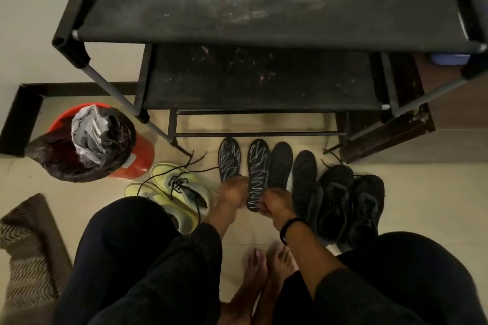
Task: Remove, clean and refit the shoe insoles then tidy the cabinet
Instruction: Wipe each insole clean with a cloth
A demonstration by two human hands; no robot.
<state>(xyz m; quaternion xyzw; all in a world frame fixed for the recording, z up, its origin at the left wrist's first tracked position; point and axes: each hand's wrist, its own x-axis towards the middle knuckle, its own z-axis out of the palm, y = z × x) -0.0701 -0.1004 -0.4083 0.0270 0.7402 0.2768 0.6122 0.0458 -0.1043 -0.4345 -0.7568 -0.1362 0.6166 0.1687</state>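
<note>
The room is dim and warm-toned, the brightest patch being the pale floor (412, 192) under and in front of the rack (264, 8), whose dusty black shelves show only faint grey smears. The dark shoes (351, 206) and trousers sink into near-black with little detail. The wide lens bows the rack's posts outward toward the frame's edges, and the whole view is soft, slightly blurred.

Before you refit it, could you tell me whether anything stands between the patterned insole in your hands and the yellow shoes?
Nothing visible does. The patterned insole, held by both hands, lies just right of the yellow shoes; only their loose black laces trail across the openings.
</note>
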